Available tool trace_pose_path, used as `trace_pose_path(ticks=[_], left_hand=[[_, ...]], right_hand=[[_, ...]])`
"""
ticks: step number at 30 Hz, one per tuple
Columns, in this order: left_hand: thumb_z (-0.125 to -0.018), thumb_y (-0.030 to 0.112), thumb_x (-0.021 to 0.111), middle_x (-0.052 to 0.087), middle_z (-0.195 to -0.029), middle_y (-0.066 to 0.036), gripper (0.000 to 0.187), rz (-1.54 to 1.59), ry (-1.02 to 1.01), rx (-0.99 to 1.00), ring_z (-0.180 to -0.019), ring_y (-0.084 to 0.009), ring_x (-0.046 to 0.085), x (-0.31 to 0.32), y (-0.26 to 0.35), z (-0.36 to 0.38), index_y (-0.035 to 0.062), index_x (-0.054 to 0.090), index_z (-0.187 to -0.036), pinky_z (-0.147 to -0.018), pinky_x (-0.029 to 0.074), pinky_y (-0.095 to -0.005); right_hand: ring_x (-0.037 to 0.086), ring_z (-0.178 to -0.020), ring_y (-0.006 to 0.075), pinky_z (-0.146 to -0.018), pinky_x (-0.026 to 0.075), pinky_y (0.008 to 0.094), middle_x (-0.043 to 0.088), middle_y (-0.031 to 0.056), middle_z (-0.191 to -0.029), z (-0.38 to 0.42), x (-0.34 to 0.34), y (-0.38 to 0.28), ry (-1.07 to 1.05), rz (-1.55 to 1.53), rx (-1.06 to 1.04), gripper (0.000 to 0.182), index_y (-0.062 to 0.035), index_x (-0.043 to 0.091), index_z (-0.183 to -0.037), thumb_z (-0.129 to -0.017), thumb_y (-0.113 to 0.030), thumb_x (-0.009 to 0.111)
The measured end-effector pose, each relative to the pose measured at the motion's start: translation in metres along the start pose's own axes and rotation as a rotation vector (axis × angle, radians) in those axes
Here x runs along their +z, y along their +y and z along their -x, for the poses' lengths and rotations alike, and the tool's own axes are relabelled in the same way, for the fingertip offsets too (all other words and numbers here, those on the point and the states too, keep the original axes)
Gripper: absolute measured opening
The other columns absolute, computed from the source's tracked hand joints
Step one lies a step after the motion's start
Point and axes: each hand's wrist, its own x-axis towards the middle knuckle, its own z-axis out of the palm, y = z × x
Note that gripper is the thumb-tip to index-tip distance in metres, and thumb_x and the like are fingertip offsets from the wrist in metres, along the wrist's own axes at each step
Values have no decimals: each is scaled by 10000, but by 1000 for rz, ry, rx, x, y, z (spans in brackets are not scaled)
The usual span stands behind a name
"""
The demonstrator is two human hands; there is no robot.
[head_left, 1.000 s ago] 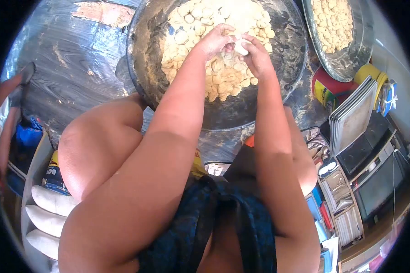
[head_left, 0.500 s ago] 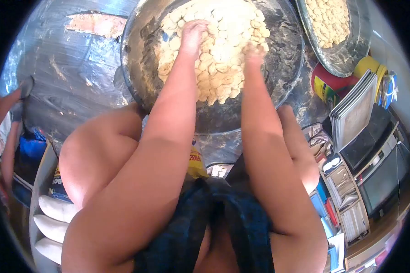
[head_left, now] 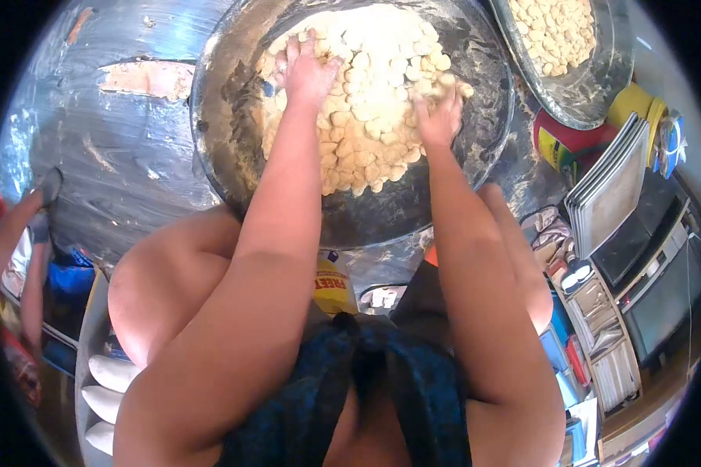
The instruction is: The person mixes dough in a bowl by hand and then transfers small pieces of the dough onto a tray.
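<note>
Both hands lie spread on the heap of dough pieces (head_left: 370, 109): the left hand (head_left: 308, 74) flat, the right hand (head_left: 438, 113) loosely curled, gripping nothing. Pressing hard could squash or stick the soft pieces together, and a sweep toward the floured pan (head_left: 234, 148) rim could push some over onto the plastic-covered table (head_left: 125, 163).

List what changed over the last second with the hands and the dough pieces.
The left hand and right hand parted from pinching one pale piece together, letting it go; both now press spread apart on the heap of pale dough pieces. The big round floured metal pan and second pan stayed put.
</note>
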Motion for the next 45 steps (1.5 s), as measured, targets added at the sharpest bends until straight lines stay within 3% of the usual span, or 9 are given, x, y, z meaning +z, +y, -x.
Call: trace_pose_path(ticks=[4,9,12,15,19,23,27,31,45], left_hand=[[-764,388,567,282,-1391,-125,553,108,-181,-114,-1184,-334,392,-10,-4,-32,179,451,-1263,-990,322,-381],[-761,424,539,304,-1373,-162,511,-90,-255,4,-1191,-348,385,-11,19,-38,179,506,-1208,-982,311,-418],[-774,436,518,273,-1396,-132,512,-16,-70,137,-1203,-333,374,5,17,-30,160,512,-1204,-1024,234,-442],[-760,390,571,479,-1234,-179,523,-81,-610,53,-1120,-283,479,-17,18,-46,66,527,-1169,-970,336,-367],[-770,422,567,523,-1168,-194,609,376,-434,-99,-1091,-243,496,-37,14,-55,-8,485,-1193,-915,374,-342],[-787,475,555,372,-1318,-148,734,1090,-404,-220,-1205,-239,365,-13,5,-49,8,334,-1308,-948,336,-399],[-810,368,569,471,-1210,-189,611,904,-331,-417,-1050,-252,512,-32,10,-51,-46,405,-1228,-865,437,-341],[-836,310,546,601,-853,-74,302,1517,-766,-569,-725,-184,598,-2,-6,-43,43,543,-976,-615,520,-308],[-831,276,570,591,-950,-28,323,1044,-1138,-202,-816,-128,567,-6,20,3,93,524,-1093,-589,485,-279]], right_hand=[[168,-1273,446,-1032,198,503,169,247,-1394,-3,29,-92,-166,27,157,910,-83,132,-1386,-717,-488,596],[312,-1230,364,-1015,281,416,362,222,-1298,65,-31,-109,-671,-321,-605,613,-109,462,-1233,-684,-271,684],[526,-1002,288,-896,397,399,583,186,-984,7,-18,-46,104,-282,-375,365,-20,572,-1052,-728,-176,638],[574,-882,230,-808,451,354,591,165,-996,-71,-30,-25,-251,-1439,582,409,-8,555,-1076,-783,-289,604],[576,-846,237,-780,460,335,579,143,-1027,-106,-28,-86,-503,-1316,695,474,-35,549,-1096,-782,-388,586],[512,-1010,243,-750,478,425,512,171,-1119,-106,-36,-172,-1122,-580,22,733,12,395,-1234,-730,-472,617],[515,-1002,218,-753,474,374,524,130,-1116,-70,-20,-190,-1111,-339,-225,694,5,407,-1230,-735,-428,626],[512,-1006,190,-825,445,299,530,88,-1116,-32,-17,-129,-1113,-1134,19,541,12,410,-1224,-780,-219,614],[587,-767,185,-631,520,332,573,88,-970,22,-55,-84,-692,-1720,478,346,-43,464,-1139,-869,-254,505]])
